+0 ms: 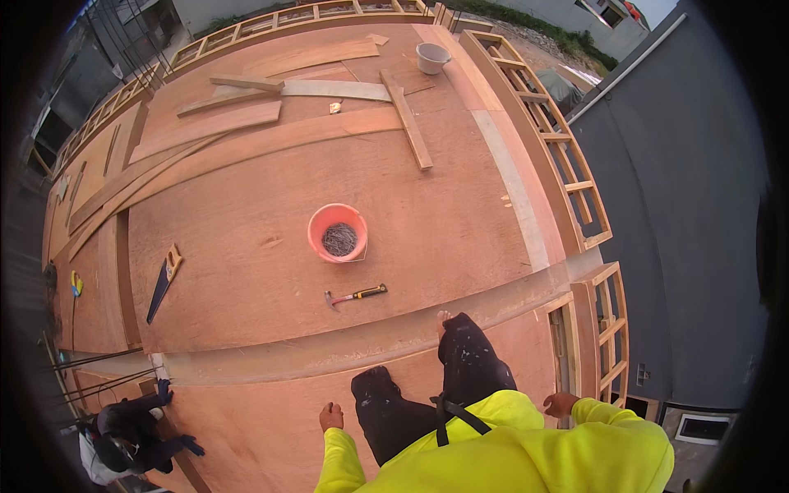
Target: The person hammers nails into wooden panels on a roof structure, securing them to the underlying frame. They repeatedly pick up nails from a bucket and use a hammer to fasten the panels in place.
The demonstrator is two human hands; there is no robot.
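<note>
My left hand (pixel 331 416) hangs beside my left knee above the lower plywood panel (pixel 265 425), its fingers curled and nothing visible in it. My right hand (pixel 560 405) is out by my right side, near the timber-framed edge; its fingers look bent, and its palm is hidden. Ahead of my feet, a claw hammer (pixel 356 296) with a black and yellow handle lies on the large plywood sheet (pixel 431 234). Just beyond it stands an orange bucket (pixel 314 231) containing many nails (pixel 339 239). A handsaw (pixel 164 283) rests farther left on the same sheet.
Loose boards (pixel 265 145) and a timber batten (pixel 407 120) lie across the far deck, near a grey bucket (pixel 433 58). Open timber framing (pixel 555 135) borders the right side. A gloved co-worker (pixel 129 431) bends low at left, near protruding steel bars (pixel 102 358).
</note>
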